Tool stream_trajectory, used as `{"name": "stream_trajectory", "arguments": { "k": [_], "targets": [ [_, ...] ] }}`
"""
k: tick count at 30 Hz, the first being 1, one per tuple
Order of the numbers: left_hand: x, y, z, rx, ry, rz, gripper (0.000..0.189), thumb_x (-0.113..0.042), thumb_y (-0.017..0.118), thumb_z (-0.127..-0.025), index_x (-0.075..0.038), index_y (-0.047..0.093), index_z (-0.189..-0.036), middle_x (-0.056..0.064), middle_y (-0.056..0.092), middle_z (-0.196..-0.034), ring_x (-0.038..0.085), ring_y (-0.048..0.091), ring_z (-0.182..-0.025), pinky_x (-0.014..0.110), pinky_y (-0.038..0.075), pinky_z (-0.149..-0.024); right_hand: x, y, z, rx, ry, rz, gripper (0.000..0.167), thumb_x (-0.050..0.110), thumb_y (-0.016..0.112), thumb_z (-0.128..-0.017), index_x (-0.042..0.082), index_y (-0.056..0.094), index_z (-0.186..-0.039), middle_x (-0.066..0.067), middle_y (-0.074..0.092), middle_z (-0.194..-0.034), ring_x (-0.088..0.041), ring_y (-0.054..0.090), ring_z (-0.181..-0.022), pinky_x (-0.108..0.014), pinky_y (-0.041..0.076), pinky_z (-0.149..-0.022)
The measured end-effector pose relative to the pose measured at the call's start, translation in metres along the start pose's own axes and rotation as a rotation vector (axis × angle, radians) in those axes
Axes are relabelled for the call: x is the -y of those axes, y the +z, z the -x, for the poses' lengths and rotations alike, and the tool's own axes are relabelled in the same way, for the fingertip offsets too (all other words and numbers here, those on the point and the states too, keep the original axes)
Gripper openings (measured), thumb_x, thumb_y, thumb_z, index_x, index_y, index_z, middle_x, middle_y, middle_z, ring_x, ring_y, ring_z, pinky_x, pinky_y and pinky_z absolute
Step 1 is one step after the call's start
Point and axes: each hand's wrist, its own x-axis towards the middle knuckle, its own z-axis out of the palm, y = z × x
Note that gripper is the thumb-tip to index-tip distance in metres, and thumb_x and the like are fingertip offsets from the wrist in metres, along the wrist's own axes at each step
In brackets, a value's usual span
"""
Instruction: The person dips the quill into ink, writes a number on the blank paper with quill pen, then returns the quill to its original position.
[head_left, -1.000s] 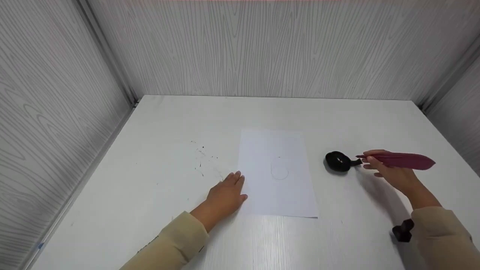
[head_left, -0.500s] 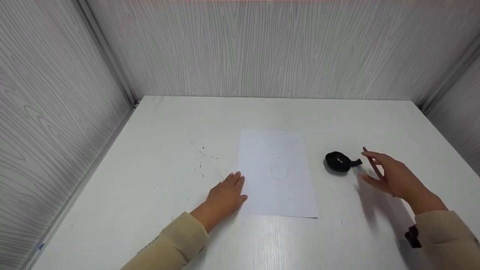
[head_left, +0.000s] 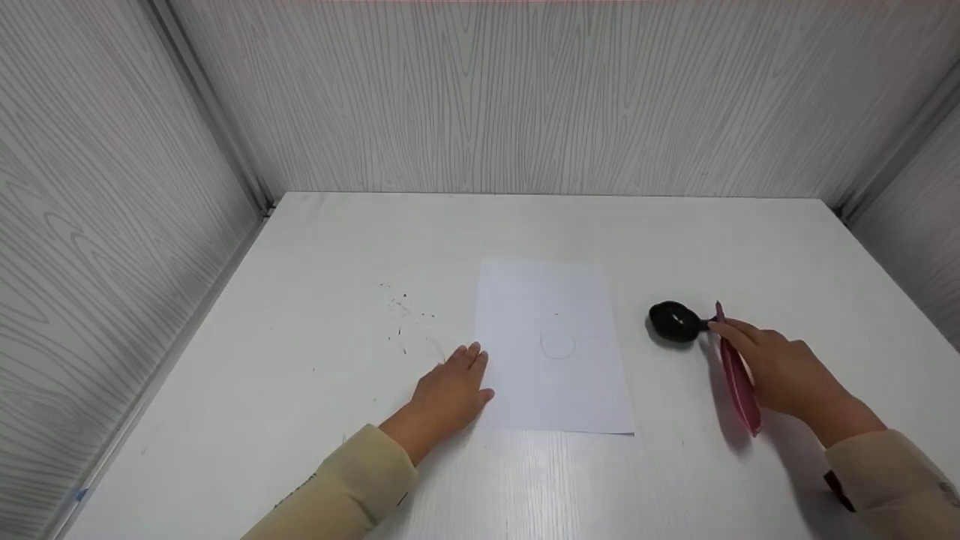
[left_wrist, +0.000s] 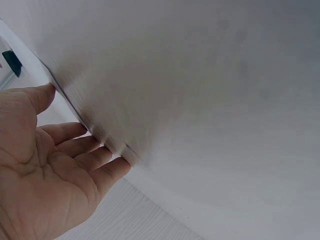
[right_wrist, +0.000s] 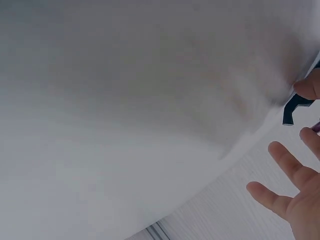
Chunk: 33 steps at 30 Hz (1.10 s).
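Observation:
In the head view, my left hand [head_left: 450, 390] lies flat with straight fingers at the left edge of a white sheet of paper [head_left: 525, 397], which bears a faint drawn loop. My right hand [head_left: 787, 367] pinches a dark pink quill pen [head_left: 739, 386], its thin end pointing away and its broad end toward me. Just left of the fingertips sits a small black dish [head_left: 673, 322] with a short handle; whether the fingers touch the handle cannot be told. In the right wrist view, that dark handle [right_wrist: 288, 115] shows near the thumb, and the pen is mostly cut off.
A white table [head_left: 375, 232] spreads under everything, with dark specks left of the paper. Wood-grain panels [head_left: 480, 97] rise at the back and both sides. Something dark [head_left: 838, 491] shows at the right sleeve.
The quill pen has swung from pointing right, through upright, to its broad end hanging toward me. My right hand has turned over and drawn slightly nearer the dish handle. The left hand stays put.

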Motion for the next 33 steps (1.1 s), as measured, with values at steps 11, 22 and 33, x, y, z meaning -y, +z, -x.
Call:
{"name": "stream_trajectory", "arguments": {
  "k": [11, 22, 33],
  "targets": [
    [0.0017, 0.0041, -0.0014, -0.008, -0.012, 0.004, 0.06, -0.033, 0.052, -0.099, -0.002, 0.034, -0.147, 0.011, 0.027, -0.154, 0.027, 0.022, -0.141, 0.047, 0.026, -0.109, 0.0031, 0.0073, -0.0016, 0.139, 0.014, 0.039, 0.071, -0.005, 0.071, -0.077, 0.009, 0.04, -0.14, -0.02, 0.046, -0.136, -0.043, 0.056, -0.104, -0.055, 0.051, -0.066],
    [0.002, 0.0046, -0.0013, -0.015, -0.002, -0.017, 0.06, -0.033, 0.051, -0.099, -0.001, 0.035, -0.146, 0.011, 0.029, -0.153, 0.027, 0.023, -0.141, 0.047, 0.028, -0.108, 0.0035, 0.0091, -0.0012, 0.155, -0.005, 0.048, 0.062, -0.003, 0.064, -0.085, 0.011, 0.042, -0.141, -0.018, 0.048, -0.137, -0.041, 0.055, -0.109, -0.059, 0.05, -0.066],
    [0.0017, 0.0026, 0.0004, 0.012, -0.007, 0.025, 0.06, -0.032, 0.051, -0.099, -0.001, 0.033, -0.147, 0.011, 0.027, -0.154, 0.026, 0.021, -0.142, 0.048, 0.026, -0.109, 0.0039, 0.0099, -0.0012, 0.191, 0.003, 0.065, 0.059, -0.001, 0.063, -0.086, 0.014, 0.043, -0.14, -0.016, 0.048, -0.136, -0.041, 0.052, -0.112, -0.057, 0.049, -0.063]
  ]
}}
